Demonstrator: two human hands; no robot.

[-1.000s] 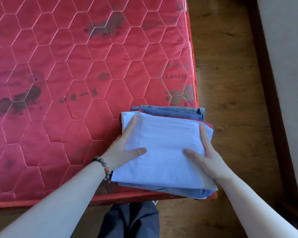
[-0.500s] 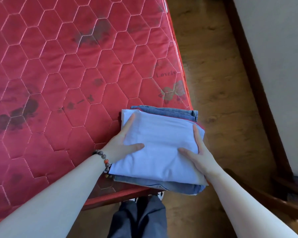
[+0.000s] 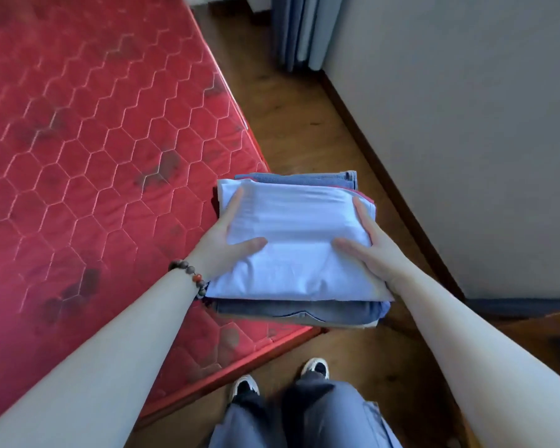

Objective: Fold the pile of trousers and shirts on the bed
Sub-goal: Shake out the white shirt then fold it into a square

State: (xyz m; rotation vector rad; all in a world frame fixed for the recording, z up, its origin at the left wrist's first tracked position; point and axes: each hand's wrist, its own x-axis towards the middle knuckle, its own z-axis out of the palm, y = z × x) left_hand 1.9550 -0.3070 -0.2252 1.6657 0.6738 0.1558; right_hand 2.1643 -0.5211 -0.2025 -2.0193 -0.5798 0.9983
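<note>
A stack of folded clothes (image 3: pixel 299 240) is held between my hands, above the right corner of the red mattress (image 3: pixel 88 163) and the floor beside it. A white folded shirt lies on top, with blue denim trousers (image 3: pixel 291 310) and a thin red layer beneath. My left hand (image 3: pixel 220 247) grips the stack's left side, thumb on top and fingers along the edge. My right hand (image 3: pixel 367 250) grips the right side the same way. The fingers under the stack are hidden.
The wooden floor (image 3: pixel 291 118) runs between the mattress and a pale wall (image 3: pixel 466 124) with a dark skirting board. A blue curtain (image 3: pixel 299 30) hangs at the far end. My legs and shoes (image 3: pixel 314 370) stand at the mattress corner.
Both hands have lifted the stack off the mattress corner and carried it rightward over the edge. The view has swung right, showing more floor, wall and curtain.
</note>
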